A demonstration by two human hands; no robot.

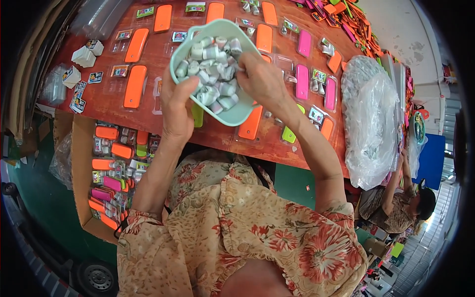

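Observation:
A pale mint-green plastic basin (243, 110) is held up over the table, tilted toward me. It is heaped with small whitish wrapped rolls (210, 67). My left hand (179, 101) is closed on the basin's left side, thumb over the rim. At the right rim is my right hand (262, 79), its fingers curled and reaching in at the edge of the rolls; whatever they pinch is hidden. Below and around the basin lie clear plastic trays with orange cases (135, 86), pink cases (302, 81) and green cases (288, 129), several with rolls and small printed packets beside them.
The red-brown table (213, 138) carries stacks of cards (84, 57) at the left and a large clear plastic bag (370, 123) at the right. Loose coloured parts (341, 22) pile up behind. A cardboard box (84, 188) of filled packs stands below left. Another person (396, 208) works at far right.

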